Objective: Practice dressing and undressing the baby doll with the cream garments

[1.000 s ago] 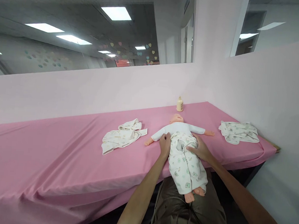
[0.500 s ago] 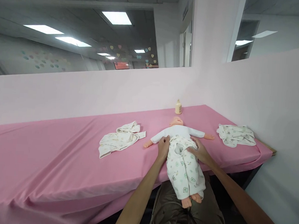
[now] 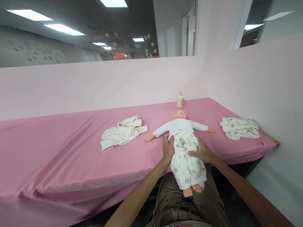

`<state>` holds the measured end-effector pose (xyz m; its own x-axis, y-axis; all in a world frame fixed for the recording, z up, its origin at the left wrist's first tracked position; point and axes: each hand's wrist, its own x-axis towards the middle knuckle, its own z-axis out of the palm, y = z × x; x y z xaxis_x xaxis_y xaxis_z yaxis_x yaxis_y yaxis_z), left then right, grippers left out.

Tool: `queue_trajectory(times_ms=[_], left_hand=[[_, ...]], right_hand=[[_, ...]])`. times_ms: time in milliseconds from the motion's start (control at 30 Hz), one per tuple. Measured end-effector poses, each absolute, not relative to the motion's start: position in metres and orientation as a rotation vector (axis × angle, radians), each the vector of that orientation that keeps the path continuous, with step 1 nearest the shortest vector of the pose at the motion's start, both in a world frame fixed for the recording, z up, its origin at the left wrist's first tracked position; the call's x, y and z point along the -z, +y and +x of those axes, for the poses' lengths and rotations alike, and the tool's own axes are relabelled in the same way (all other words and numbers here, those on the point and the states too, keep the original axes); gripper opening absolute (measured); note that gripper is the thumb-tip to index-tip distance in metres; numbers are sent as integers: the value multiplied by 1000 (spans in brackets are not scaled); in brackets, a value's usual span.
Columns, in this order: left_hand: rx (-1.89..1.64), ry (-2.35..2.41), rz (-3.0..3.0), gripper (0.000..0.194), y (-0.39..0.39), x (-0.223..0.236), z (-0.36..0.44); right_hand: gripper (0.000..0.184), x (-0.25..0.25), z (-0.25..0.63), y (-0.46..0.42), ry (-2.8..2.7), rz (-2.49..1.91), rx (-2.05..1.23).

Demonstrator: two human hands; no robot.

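Observation:
A baby doll in a white long-sleeved top lies on its back at the table's front edge, arms spread and feet over my lap. White trousers with a green animal print cover its legs up to the waist, with a grey-white patch showing near the top. My left hand is closed around the trousers' left side at the waist. On the other side, my right hand grips them, its thumb lying across the front and its other fingers mostly hidden behind the doll's hip.
A pink sheet covers the table. Pale baby clothes lie left of the doll, and a folded printed garment lies at the right end. Behind the doll's head stands a cream pump bottle. White walls with windows border the back and right.
My view has tilted down, so the scene sits higher in the picture. My left hand has shifted from a pinch at the waistband to a wider hold; my right hand sits slightly lower on the trousers.

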<state>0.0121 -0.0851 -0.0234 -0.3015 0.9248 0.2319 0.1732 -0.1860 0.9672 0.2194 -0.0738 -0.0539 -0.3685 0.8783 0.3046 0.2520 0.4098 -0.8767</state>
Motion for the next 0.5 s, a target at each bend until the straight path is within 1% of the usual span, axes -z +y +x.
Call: queue_trajectory(times_ms=[100,200,400,500], left_hand=[[-1498,1500,1391,22,-87,19,13],[-1458,1545,1447,26,-87,16,11],[-1377,1571,1545,27,-86,13,8],[-1332,1620,1583,30,-85,10,4]], right_hand=[[109,49,215,-77,-1771,-1110,-910],[100,44,214,-80,-1725,-1183,-872],[95,34,213,-85,-1673,-1235,-856],[87,28,217,-89,-1726,-1277,-835]])
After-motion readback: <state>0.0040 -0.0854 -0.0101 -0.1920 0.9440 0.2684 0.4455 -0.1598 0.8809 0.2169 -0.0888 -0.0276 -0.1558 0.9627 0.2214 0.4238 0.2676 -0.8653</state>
